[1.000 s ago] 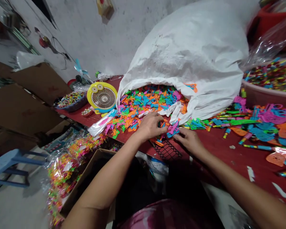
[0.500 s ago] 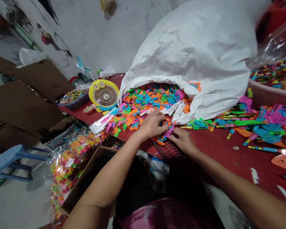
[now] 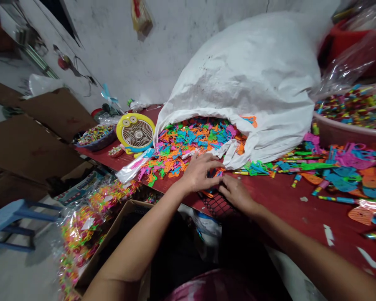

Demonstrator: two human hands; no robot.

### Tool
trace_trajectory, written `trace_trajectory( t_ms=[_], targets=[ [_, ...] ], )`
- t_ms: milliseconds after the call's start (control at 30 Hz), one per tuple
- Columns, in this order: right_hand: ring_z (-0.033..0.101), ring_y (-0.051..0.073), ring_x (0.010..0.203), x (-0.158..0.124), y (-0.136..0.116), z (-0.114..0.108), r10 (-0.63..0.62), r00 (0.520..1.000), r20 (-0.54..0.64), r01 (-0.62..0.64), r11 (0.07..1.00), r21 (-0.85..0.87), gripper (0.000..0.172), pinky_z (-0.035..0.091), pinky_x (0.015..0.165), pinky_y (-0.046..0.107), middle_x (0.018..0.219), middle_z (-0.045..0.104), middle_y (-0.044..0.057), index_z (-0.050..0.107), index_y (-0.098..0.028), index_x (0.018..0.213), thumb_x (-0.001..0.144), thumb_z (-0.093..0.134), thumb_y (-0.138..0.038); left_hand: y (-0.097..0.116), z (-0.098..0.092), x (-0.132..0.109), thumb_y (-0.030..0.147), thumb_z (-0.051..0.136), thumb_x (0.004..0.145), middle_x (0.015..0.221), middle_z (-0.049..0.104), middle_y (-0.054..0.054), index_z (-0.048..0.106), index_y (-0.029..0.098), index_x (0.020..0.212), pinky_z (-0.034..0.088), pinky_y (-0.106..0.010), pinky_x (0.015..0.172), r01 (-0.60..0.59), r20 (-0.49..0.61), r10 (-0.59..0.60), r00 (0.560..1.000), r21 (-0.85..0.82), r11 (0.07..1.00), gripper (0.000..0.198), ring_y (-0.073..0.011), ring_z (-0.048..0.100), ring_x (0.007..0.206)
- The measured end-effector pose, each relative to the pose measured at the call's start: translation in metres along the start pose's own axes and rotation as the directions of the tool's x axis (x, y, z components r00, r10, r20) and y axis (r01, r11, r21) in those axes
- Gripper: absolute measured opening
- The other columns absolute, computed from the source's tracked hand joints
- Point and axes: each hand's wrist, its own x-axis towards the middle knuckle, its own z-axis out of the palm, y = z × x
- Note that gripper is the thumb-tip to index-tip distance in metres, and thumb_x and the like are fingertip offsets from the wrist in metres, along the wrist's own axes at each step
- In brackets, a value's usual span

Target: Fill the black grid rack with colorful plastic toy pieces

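Small plastic pieces (image 3: pixel 191 138) in orange, blue, green and pink spill from a big white sack (image 3: pixel 253 83) onto a red table (image 3: pixel 285 196). My left hand (image 3: pixel 200 171) is at the pile's near edge with fingers curled over a small bunch of these pieces. From the right, my right hand (image 3: pixel 235 190) meets it, fingers pressed together against the left fingertips; what it pinches is hidden. Both hands are just above a black mesh basket (image 3: pixel 219 205) at the table's front edge.
A yellow desk fan (image 3: pixel 135 131) and a bowl of pieces (image 3: pixel 95 136) stand left of the sack. Right are a pink basin (image 3: pixel 344 133) and larger flat plastic toys (image 3: pixel 347 167). Below the table sit a cardboard box (image 3: pixel 125 221), clear filled bags (image 3: pixel 90 217) and a blue stool (image 3: pixel 9 217).
My right hand has slid left with a purple piece until it touches my left hand; the piece no longer shows. The left hand stayed over its bunch.
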Motion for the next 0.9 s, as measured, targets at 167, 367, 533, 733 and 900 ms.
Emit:
trace_trajectory(
  t_ms=[167,367,533,733,900],
  targets=[
    [0.061,0.02,0.087,0.002,0.003,0.002,0.02,0.996,0.091,-0.016,0.999,-0.044,0.017,0.043,0.076,0.027,0.096,0.068,0.013,0.062,-0.011,0.092,0.087,0.047,-0.014,-0.002,0.0,0.001,0.044,0.064,0.085,0.125,0.064,-0.003,0.068,0.03,0.112,0.034,-0.045,0.108,-0.002,-0.002,0.002,1.0,-0.022,1.0,0.031,-0.0244,0.051,0.125],
    [0.064,0.024,0.084,0.011,-0.002,-0.004,0.108,0.974,0.2,-0.077,0.985,-0.155,0.022,0.041,0.073,0.029,0.093,0.071,0.016,0.067,-0.009,0.093,0.083,0.048,-0.013,0.001,-0.001,0.0,0.049,0.065,0.084,0.136,0.057,-0.002,0.067,0.036,0.117,0.03,-0.049,0.11,0.007,0.028,-0.007,1.0,0.008,1.0,0.036,-0.0257,0.042,0.134],
    [0.066,0.024,0.083,0.016,-0.009,-0.009,0.146,0.957,0.251,-0.091,0.972,-0.218,0.026,0.039,0.07,0.028,0.094,0.072,0.017,0.07,-0.008,0.092,0.084,0.046,-0.014,0.001,0.0,0.001,0.041,0.065,0.084,0.133,0.059,-0.002,0.07,0.032,0.111,0.028,-0.049,0.112,0.018,0.027,-0.019,0.999,0.017,1.0,0.029,-0.0256,0.043,0.133],
    [0.066,0.023,0.09,0.014,-0.015,-0.009,0.174,0.952,0.253,-0.114,0.965,-0.234,0.03,0.04,0.073,0.026,0.101,0.072,0.017,0.071,-0.01,0.101,0.089,0.044,-0.017,0.001,0.0,0.002,0.039,0.064,0.082,0.124,0.065,-0.002,0.069,0.028,0.108,0.03,-0.048,0.111,0.006,0.036,-0.006,0.999,0.015,1.0,0.029,-0.026,0.046,0.129],
    [0.068,0.025,0.09,0.011,-0.017,-0.004,0.188,0.952,0.242,-0.129,0.962,-0.239,0.033,0.041,0.071,0.028,0.1,0.073,0.017,0.072,-0.012,0.099,0.093,0.04,-0.02,-0.001,0.001,0.002,0.05,0.067,0.078,0.123,0.065,-0.004,0.064,0.027,0.118,0.031,-0.05,0.109,-0.004,0.05,0.002,0.999,0.037,0.999,0.046,-0.0289,0.046,0.129]
  ],
)
